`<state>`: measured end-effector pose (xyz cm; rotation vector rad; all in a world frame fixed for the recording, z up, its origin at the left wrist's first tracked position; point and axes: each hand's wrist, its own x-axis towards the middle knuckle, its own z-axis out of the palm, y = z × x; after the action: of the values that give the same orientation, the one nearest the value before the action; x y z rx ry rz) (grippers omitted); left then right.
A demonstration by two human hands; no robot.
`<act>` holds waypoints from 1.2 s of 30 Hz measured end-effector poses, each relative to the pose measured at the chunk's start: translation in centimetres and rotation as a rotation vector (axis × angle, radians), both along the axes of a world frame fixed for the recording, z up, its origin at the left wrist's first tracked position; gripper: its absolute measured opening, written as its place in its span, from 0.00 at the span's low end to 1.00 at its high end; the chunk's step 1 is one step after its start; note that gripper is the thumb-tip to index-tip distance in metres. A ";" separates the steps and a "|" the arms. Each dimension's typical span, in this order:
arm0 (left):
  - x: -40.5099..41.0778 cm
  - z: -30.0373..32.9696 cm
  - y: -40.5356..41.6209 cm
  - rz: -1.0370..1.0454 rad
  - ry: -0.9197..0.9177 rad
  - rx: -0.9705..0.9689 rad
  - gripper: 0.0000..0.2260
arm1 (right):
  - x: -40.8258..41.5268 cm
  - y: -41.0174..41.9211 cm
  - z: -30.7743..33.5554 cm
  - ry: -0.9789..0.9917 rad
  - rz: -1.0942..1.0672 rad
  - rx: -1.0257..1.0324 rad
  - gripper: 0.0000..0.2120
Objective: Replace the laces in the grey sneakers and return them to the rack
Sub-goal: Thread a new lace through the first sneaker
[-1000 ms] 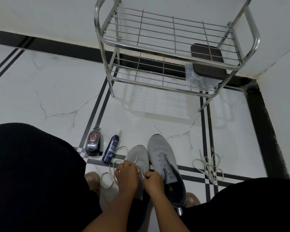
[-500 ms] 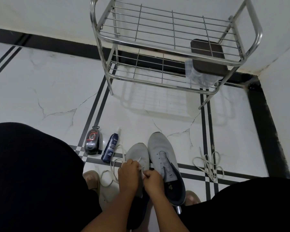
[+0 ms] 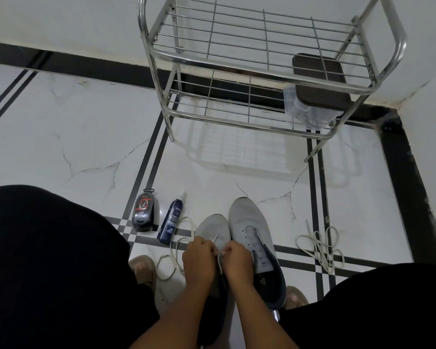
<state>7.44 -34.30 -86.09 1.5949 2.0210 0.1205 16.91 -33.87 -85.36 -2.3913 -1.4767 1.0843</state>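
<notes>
While two grey sneakers (image 3: 247, 230) sit side by side on the tiled floor, the left hand (image 3: 199, 258) and right hand (image 3: 238, 260) pinch a white lace (image 3: 176, 245) over the left shoe.

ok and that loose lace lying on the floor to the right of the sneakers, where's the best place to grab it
Probably the straight ends of the loose lace that stick out at its far side, near. They lie clear of the tangled loops, so a pinch from above with the right hand, the nearer one, should lift the lace without knotting it. Both hands are busy on the left sneaker for now.
</notes>
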 end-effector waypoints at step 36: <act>-7.6 2.8 0.1 1.213 -0.419 0.077 0.16 | 1.0 -0.1 2.9 -0.002 -0.089 -0.134 0.13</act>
<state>-0.16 -34.22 -83.27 0.1341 2.3167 0.8826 17.87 -33.99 -82.44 -2.5208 -1.3225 1.1962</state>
